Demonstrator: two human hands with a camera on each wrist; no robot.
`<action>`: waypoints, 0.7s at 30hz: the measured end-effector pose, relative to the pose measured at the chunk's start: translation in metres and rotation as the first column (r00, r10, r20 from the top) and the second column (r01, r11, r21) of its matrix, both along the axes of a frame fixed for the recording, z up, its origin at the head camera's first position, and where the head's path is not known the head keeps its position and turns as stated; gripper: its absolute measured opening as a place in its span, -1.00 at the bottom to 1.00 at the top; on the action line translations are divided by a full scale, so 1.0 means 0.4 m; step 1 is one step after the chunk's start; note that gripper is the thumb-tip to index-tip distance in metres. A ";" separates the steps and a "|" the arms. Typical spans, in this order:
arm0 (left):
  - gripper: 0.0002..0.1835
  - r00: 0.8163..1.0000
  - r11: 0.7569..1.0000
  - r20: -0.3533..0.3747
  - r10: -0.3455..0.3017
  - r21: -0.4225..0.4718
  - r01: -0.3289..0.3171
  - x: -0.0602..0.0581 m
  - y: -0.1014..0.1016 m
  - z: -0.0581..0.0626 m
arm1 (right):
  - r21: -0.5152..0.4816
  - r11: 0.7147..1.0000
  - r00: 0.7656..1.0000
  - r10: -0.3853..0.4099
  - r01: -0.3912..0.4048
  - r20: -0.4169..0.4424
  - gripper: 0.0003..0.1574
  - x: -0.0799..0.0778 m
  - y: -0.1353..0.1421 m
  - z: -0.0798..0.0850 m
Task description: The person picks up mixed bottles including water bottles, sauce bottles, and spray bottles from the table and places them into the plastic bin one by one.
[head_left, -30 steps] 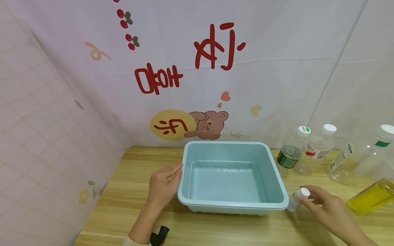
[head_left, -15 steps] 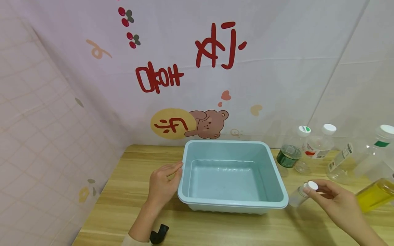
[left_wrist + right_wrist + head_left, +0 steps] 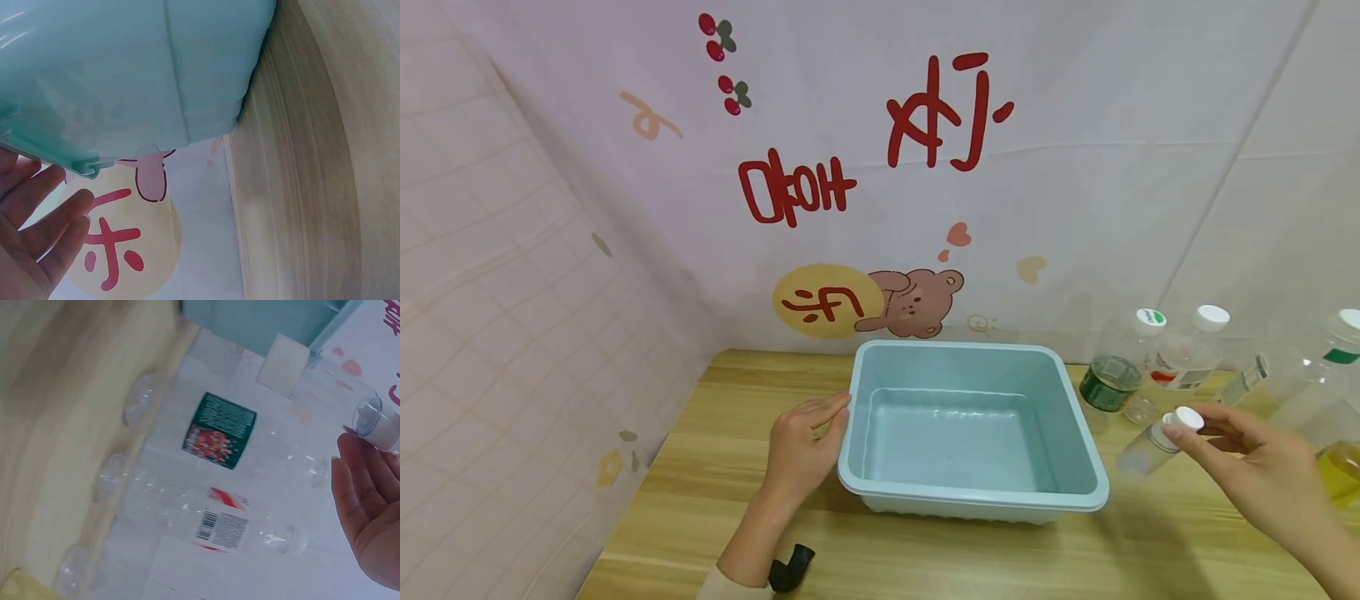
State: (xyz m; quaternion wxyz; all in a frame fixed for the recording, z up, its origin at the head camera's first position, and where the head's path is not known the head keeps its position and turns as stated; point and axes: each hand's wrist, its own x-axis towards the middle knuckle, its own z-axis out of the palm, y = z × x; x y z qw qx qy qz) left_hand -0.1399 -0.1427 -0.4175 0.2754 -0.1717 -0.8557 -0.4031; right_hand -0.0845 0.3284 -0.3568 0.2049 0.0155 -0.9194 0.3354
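Observation:
A light blue plastic basin [image 3: 973, 497] stands on the wooden table, with nothing in it. My left hand [image 3: 805, 454] pinches its left rim between thumb and fingers; the left wrist view shows the fingers [image 3: 78, 206] at the rim's edge. To the basin's right, my right hand [image 3: 1270, 471] holds a small clear bottle [image 3: 1138, 457] near its white cap [image 3: 1187, 419]. That bottle is tilted, its base toward the basin, and seems lifted off the table. In the right wrist view, a white patch [image 3: 284, 367] marks its lower end.
Behind the small bottle stand a green-labelled clear bottle [image 3: 1108, 385] and a red-and-white-labelled one [image 3: 1183, 371]. Farther right are a large clear bottle [image 3: 1318, 375] and a container of yellow liquid [image 3: 1343, 475]. A black bent piece [image 3: 792, 568] lies by my left forearm. A printed cloth hangs behind.
My right hand has moved up and to the right with the small bottle, which now tilts more and sits farther from the basin. The left hand stays on the rim.

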 end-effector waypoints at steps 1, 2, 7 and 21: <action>-0.76 1.000 1.000 0.006 0.002 0.002 -0.002 0.000 0.001 0.001 | -0.001 1.000 1.000 0.004 -0.004 -0.013 -0.62 -0.002 -0.002 0.006; -0.76 1.000 1.000 0.013 0.003 0.003 -0.003 -0.001 0.001 0.001 | -0.008 1.000 1.000 0.009 -0.009 -0.020 -0.63 -0.004 -0.004 0.012; -0.76 1.000 1.000 0.021 0.005 0.000 -0.005 0.000 0.001 0.005 | -0.028 1.000 1.000 0.008 -0.009 -0.023 -0.64 -0.007 -0.017 0.041; -0.76 1.000 1.000 -0.014 -0.002 -0.016 0.002 0.001 0.003 0.001 | -0.006 1.000 0.998 0.018 -0.019 -0.060 -0.70 -0.030 -0.052 0.100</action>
